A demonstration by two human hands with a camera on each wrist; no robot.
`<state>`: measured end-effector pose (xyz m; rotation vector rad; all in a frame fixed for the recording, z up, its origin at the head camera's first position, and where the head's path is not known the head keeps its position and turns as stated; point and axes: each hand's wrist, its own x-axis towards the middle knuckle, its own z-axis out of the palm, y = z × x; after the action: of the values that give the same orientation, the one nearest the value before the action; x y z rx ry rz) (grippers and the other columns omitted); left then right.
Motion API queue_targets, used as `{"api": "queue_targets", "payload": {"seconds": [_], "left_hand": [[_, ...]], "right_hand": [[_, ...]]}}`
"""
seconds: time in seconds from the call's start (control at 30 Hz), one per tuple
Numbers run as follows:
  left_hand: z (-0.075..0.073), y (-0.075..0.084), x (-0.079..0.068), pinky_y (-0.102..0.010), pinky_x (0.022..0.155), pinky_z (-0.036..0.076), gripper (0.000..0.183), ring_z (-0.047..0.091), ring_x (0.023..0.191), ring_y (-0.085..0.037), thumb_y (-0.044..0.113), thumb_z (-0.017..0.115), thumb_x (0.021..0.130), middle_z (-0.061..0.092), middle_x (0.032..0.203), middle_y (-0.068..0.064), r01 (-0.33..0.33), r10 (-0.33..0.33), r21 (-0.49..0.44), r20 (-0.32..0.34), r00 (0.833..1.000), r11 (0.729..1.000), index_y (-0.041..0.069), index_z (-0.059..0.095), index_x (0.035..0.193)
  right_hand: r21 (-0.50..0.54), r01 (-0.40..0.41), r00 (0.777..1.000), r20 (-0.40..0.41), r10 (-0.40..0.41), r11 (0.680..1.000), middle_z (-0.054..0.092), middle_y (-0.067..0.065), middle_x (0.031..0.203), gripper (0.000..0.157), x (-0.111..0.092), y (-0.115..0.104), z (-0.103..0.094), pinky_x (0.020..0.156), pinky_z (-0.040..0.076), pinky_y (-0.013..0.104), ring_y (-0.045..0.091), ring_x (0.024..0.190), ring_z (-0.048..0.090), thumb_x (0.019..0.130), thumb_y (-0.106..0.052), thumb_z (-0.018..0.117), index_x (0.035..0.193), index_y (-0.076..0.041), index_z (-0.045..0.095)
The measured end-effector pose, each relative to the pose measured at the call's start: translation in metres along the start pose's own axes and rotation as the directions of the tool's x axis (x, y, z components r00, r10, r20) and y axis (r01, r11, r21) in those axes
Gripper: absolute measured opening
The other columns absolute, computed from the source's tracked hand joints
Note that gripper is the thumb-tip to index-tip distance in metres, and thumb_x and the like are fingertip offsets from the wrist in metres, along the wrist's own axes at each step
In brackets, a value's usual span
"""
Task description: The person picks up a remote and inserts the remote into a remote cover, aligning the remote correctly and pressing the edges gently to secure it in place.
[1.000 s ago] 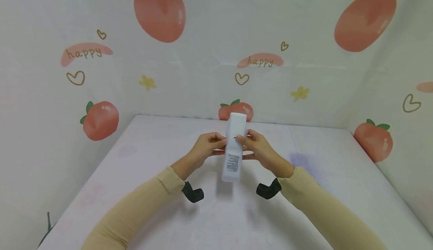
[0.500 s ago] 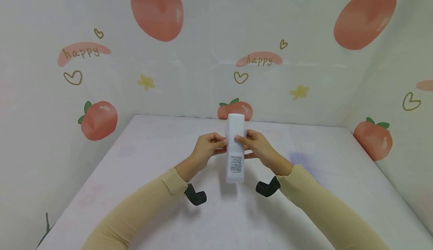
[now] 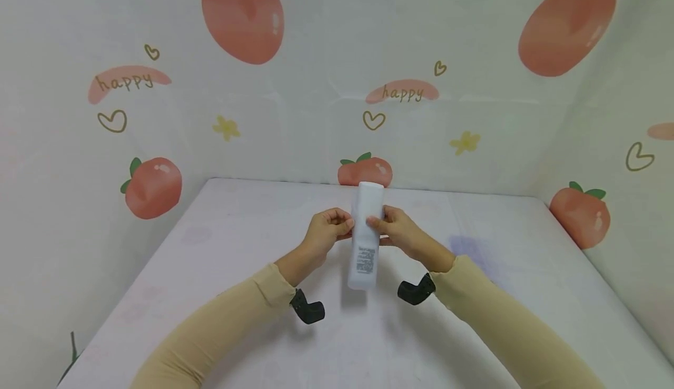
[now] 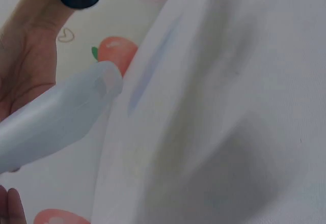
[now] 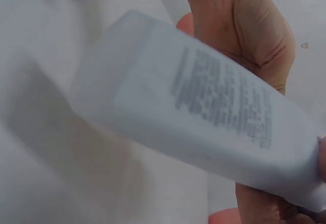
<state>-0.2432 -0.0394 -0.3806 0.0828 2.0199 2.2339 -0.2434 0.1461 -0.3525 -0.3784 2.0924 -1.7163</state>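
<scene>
Held up over the table is a white oblong plastic thing (image 3: 367, 213) with rounded edges and a block of small grey print on its lower near face. Whether it is a bottle or a case I cannot tell. My right hand (image 3: 405, 234) grips its right side, thumb across the near face and fingers behind. At its left edge my left hand (image 3: 318, 240) pinches with thumb and bent fingers. The right wrist view shows the printed face of the white oblong thing (image 5: 153, 96) close up, my left hand (image 5: 239, 30) behind it. Its far side is hidden in the head view.
A pale cloth covers the table (image 3: 253, 213), with a faint purple stain (image 3: 471, 254) on the right. Behind it hangs a white curtain (image 3: 316, 73) printed with fruit. A black wrist camera (image 3: 310, 310) hangs below the left sleeve, another (image 3: 416, 291) below the right sleeve.
The white oblong thing straightened, then leaned again with its top to the right, and it now hangs slightly lower. Both hands moved a little with it and kept hold.
</scene>
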Motion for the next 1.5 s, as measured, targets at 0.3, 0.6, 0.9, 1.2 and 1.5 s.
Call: {"api": "queue_targets", "payload": {"seconds": [0.3, 0.6, 0.9, 1.2, 1.5], "left_hand": [[0.011, -0.005, -0.001, -0.023, 0.072, 0.051, 0.009, 0.054, 0.071, -0.011, -0.001, 0.057, 0.094, 0.052, 0.074, 0.0, 0.067, -0.069, -0.033, -0.082, 0.994, 0.997, 0.002, 0.054, 0.086], [0.012, -0.008, 0.0, -0.025, 0.074, 0.053, 0.009, 0.055, 0.072, -0.013, -0.001, 0.055, 0.094, 0.052, 0.078, -0.002, 0.098, -0.1, -0.025, -0.132, 0.986, 0.995, 0.001, 0.054, 0.086], [0.017, -0.001, 0.008, -0.028, 0.073, 0.053, 0.011, 0.054, 0.07, -0.015, -0.002, 0.053, 0.094, 0.051, 0.079, -0.003, 0.1, -0.1, -0.007, -0.132, 0.986, 0.995, 0.001, 0.054, 0.084], [0.017, 0.005, 0.01, -0.023, 0.069, 0.05, 0.012, 0.052, 0.07, -0.014, -0.002, 0.052, 0.096, 0.05, 0.079, -0.004, 0.13, -0.136, -0.073, -0.082, 0.987, 0.989, -0.001, 0.054, 0.084], [0.008, 0.005, 0.009, -0.026, 0.079, 0.056, 0.019, 0.059, 0.078, -0.013, 0.01, 0.059, 0.096, 0.06, 0.087, -0.005, 0.198, -0.198, 0.01, 0.053, 0.979, 0.98, -0.005, 0.062, 0.106]], "right_hand": [[-0.1, -0.05, 0.998, 0.036, 0.054, 0.994, 0.05, 0.028, 0.127, 0.048, 0.002, -0.002, 0.003, 0.1, 0.046, 0.054, 0.036, 0.114, 0.058, 0.103, -0.02, 0.045, 0.135, 0.013, 0.031], [-0.175, -0.086, 0.995, 0.032, 0.093, 0.981, 0.051, 0.026, 0.125, 0.045, 0.004, 0.0, 0.008, 0.097, 0.049, 0.052, 0.034, 0.112, 0.058, 0.103, -0.018, 0.046, 0.134, 0.012, 0.033], [-0.18, -0.091, 0.994, 0.05, 0.101, 0.98, 0.05, 0.026, 0.125, 0.047, 0.001, -0.004, 0.003, 0.098, 0.048, 0.053, 0.035, 0.113, 0.056, 0.103, -0.02, 0.047, 0.136, 0.011, 0.032], [-0.162, -0.092, 0.994, 0.049, 0.101, 0.982, 0.048, 0.027, 0.13, 0.051, 0.0, -0.005, 0.001, 0.1, 0.046, 0.054, 0.037, 0.118, 0.054, 0.102, -0.022, 0.047, 0.14, 0.008, 0.028], [-0.094, -0.091, 0.995, -0.036, 0.088, 0.991, 0.043, 0.03, 0.135, 0.054, -0.002, 0.001, -0.002, 0.104, 0.042, 0.056, 0.041, 0.124, 0.05, 0.103, -0.022, 0.046, 0.14, 0.011, 0.025]]}}
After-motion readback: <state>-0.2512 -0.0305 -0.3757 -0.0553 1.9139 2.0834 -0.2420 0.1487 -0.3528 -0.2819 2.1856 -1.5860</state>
